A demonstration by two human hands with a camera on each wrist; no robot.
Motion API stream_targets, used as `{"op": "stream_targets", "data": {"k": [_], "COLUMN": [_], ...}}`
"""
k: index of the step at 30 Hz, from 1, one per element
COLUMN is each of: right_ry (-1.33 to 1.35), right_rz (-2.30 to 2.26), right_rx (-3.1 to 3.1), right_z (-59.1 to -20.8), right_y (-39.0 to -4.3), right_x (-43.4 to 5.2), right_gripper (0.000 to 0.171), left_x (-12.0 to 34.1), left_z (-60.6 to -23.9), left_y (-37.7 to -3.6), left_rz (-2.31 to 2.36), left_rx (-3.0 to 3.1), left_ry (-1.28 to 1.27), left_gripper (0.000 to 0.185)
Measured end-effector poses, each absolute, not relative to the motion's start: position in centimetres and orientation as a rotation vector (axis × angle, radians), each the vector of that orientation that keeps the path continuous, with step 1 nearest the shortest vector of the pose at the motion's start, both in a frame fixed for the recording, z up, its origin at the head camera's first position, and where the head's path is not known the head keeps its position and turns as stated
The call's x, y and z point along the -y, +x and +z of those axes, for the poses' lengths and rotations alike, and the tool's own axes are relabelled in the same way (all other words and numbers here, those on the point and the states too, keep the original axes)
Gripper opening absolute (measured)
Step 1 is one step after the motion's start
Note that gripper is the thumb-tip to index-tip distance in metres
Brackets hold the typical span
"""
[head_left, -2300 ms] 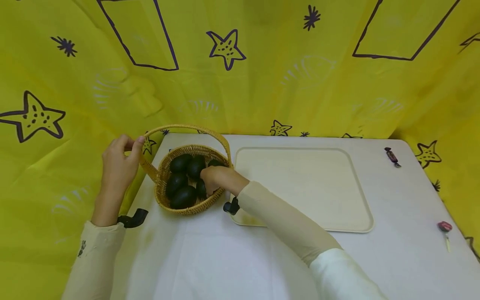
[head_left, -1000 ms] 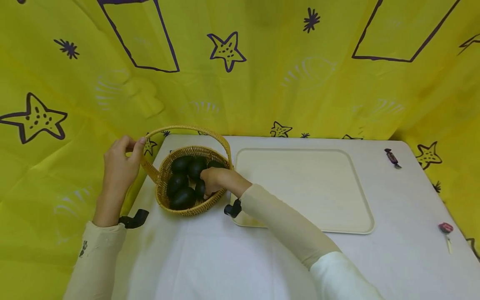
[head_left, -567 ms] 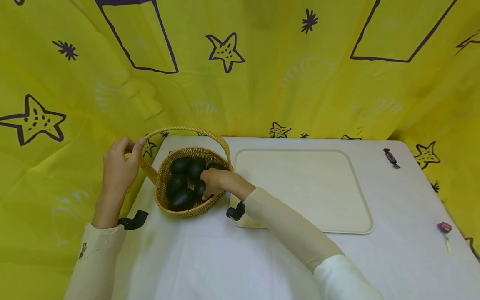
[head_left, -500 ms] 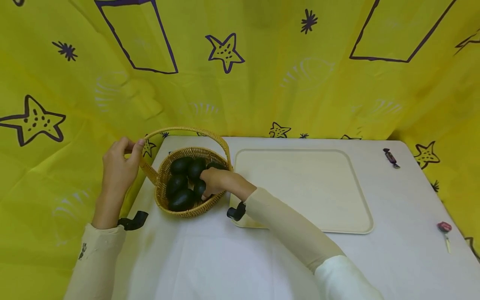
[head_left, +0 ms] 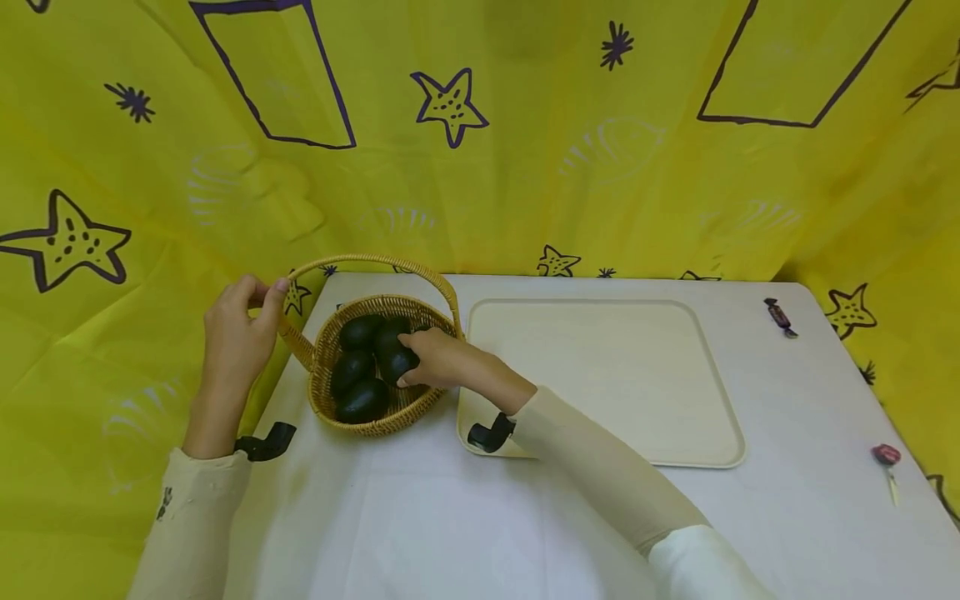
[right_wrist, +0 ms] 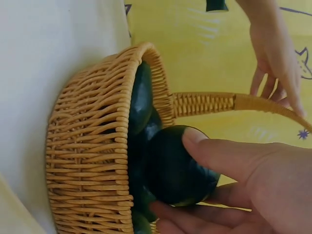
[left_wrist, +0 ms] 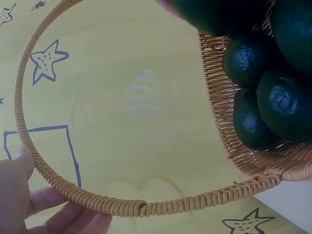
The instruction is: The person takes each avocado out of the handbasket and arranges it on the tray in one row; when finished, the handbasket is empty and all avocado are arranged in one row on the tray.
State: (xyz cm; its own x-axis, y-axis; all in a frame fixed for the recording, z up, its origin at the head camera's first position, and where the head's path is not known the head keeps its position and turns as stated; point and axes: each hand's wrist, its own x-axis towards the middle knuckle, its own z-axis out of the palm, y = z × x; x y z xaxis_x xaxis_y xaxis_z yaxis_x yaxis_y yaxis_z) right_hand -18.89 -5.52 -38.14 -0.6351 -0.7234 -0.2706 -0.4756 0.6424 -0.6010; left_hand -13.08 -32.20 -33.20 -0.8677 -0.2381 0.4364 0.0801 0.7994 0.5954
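Right hand (head_left: 442,364): fingers and thumb curled round one dark fruit (head_left: 397,363), held just above the others in the basket (head_left: 365,423).
Left hand (head_left: 238,329): fingers pinch the handle (head_left: 375,259) at its left end.
Tray (head_left: 705,400): bare, just right of the right hand.
Sweets: one (head_left: 780,315) far right, another (head_left: 887,457) near the table's right edge.

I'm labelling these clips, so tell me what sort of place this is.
Probably a staged recording setup, not a real kitchen: a yellow star-printed cloth hangs as backdrop behind a white-covered table, which bears only a wicker basket of dark green fruit and a tray.
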Motion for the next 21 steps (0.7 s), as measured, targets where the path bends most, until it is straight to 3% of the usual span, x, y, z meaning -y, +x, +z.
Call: {"op": "stream_targets", "data": {"k": [21], "right_ry": [-1.054], "right_rz": [-0.985], "right_rx": [-2.366], "right_z": [-35.5], "right_y": [-15.2], "right_x": [-2.5], "right_gripper": [0.079], "left_x": [32.1], "left_z": [-33.0], "left_y": [-12.9], "left_rz": [-0.859], "left_rx": [2.493], "left_ry": [0.127], "left_gripper": [0.052]}}
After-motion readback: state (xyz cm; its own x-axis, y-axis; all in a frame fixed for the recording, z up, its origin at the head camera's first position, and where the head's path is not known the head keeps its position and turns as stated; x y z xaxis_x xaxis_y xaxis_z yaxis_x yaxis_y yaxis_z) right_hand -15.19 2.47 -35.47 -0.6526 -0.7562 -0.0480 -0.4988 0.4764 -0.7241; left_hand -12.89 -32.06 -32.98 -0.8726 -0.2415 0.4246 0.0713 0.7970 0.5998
